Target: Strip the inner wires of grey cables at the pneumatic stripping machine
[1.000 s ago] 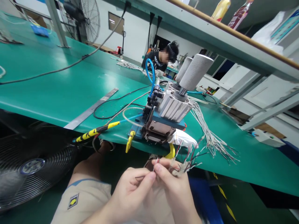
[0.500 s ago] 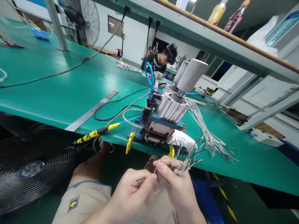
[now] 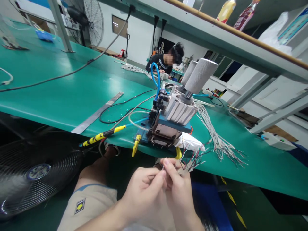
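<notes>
My left hand [image 3: 144,187] and right hand [image 3: 179,181] hide most of a thin wire [image 3: 163,167] — too small for me to tell where its ends lie. My right hand also covers part of the wire bunch [image 3: 192,163]. My view's left edge cuts off the near fan [image 3: 38,171] — the top edge, the yellow bottle [image 3: 226,11].

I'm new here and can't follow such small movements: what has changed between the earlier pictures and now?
The left hand and right hand have edged up in the view, closer to the machine, with the wire bundle. Nothing was visibly taken hold of or let go; a thin wire still shows between the hands. The machine and metal strip stayed put.
</notes>
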{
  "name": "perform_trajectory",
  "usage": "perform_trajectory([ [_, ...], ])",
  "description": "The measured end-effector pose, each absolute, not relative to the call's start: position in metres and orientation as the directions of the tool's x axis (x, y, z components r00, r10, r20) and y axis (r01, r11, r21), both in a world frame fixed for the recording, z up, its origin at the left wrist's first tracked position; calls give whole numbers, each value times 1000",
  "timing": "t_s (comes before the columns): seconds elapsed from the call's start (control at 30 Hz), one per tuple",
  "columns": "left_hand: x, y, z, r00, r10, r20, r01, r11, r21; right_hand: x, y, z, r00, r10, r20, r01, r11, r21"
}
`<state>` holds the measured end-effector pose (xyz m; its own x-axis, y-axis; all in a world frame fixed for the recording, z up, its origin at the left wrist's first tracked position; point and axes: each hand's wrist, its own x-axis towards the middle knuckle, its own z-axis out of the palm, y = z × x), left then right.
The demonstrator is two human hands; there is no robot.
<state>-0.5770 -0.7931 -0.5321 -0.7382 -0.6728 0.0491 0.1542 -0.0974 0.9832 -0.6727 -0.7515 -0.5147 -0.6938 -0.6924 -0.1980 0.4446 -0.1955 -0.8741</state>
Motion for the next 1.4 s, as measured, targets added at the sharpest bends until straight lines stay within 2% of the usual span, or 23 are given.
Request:
perform_trajectory([
  [0.1, -582, -803, -524, -731, -682, -28, 196, -250, 948, -677, -754, -514, -678, -708, -200, 457, -191, -869],
  [0.2, -586, -818, -516, -699, -712, -60, 248, -321, 914, -683, -754, -516, -653, -745, -137, 455, -242, -857],
  [0.4, -595, -842, -513, -637, -770, -39, 339, -325, 883, -683, -747, -522, -664, -740, -106, 424, -257, -868],
  [1.07, -602, -843, -501, -579, -809, -103, 328, -347, 878, -678, -728, -534, -615, -776, -137, 429, -185, -884],
  [1.4, -602, -842, -502, -557, -826, -84, 358, -331, 873, -680, -723, -540, -608, -778, -160, 442, -164, -882],
])
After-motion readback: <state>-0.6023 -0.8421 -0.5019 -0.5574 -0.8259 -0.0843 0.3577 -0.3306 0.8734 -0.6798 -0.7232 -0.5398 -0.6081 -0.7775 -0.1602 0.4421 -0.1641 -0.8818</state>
